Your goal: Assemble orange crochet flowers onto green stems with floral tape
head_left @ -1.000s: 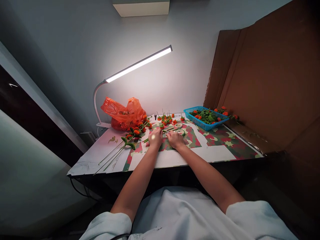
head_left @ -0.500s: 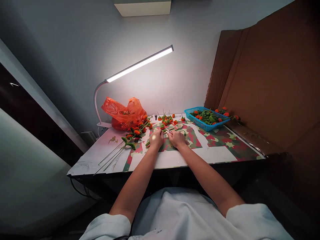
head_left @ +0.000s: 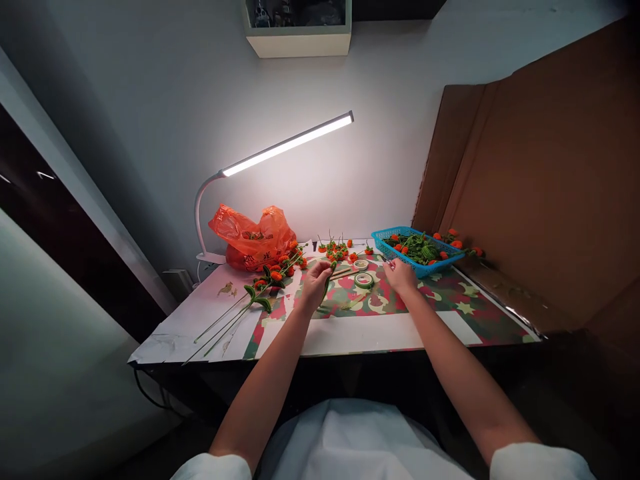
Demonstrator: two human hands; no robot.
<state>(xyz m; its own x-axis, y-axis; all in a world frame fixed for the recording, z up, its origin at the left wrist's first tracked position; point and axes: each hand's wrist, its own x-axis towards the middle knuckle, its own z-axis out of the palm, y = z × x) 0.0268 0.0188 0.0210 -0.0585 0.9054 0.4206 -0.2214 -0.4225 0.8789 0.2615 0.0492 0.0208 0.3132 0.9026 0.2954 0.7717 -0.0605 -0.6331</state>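
Observation:
My left hand (head_left: pixel 316 283) is raised over the middle of the table, its fingers pinched on a fuzzy green leaf piece (head_left: pixel 327 287) that hangs down beside the palm. Farther right, near the front of the blue basket (head_left: pixel 425 270), my right hand (head_left: pixel 401 275) is closed around a small pointed tool (head_left: pixel 384 259); its kind is too small to tell. Between the hands lie a roll of green tape (head_left: pixel 364 281), a paler tape roll (head_left: pixel 361 265) and thin sticks (head_left: pixel 343 273). Several orange flower heads (head_left: pixel 336 253) with green stems lie just behind.
Long-stemmed orange flowers (head_left: pixel 275 275) lie on the left, by a crumpled orange plastic bag (head_left: pixel 255 250). A lit desk lamp (head_left: pixel 287 145) stands behind them. Green pieces and orange flowers fill the basket. A cardboard sheet (head_left: pixel 530 180) walls the right side.
My hands were close together over the sticks and have moved apart. The right hand went right toward the basket with the tool; the left rose slightly with the green leaf piece. The view tilted up.

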